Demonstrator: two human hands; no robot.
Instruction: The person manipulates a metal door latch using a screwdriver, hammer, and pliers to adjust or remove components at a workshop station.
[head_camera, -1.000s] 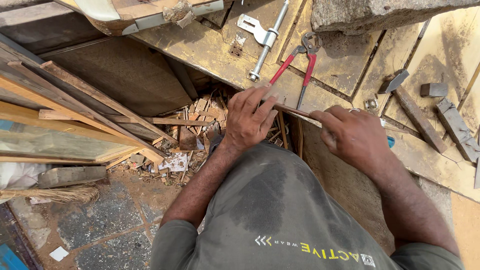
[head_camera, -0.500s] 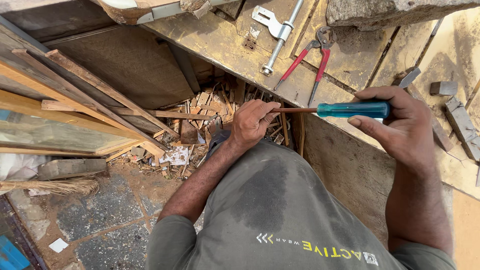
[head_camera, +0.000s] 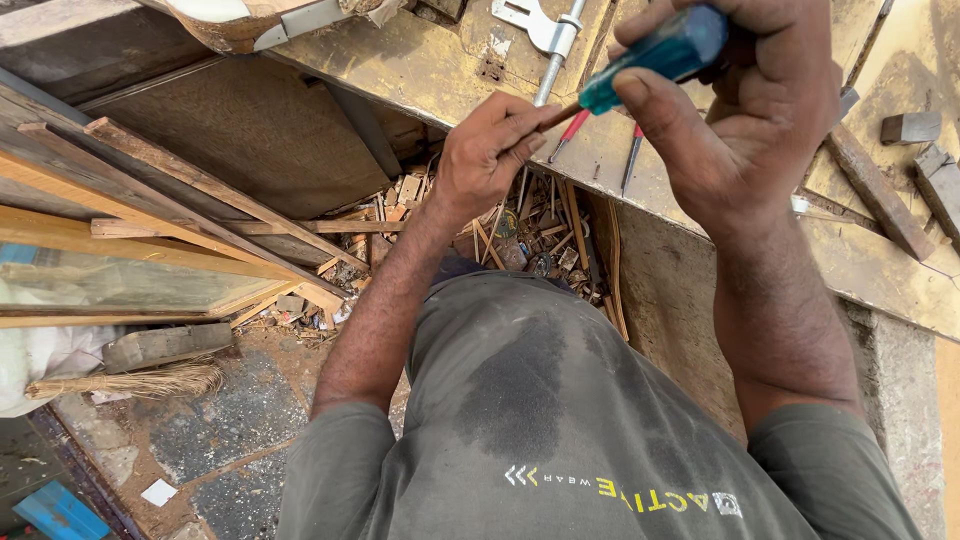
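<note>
1. On the back of my grey shirt (head_camera: 560, 420), low near the hem, runs a printed label (head_camera: 625, 492): a short line of small white arrow marks, then small white letters, then larger yellow letters, ending in a little white square mark. From my view it reads upside down.
2. Apart from that I see no packages, signs or screens around me.
</note>
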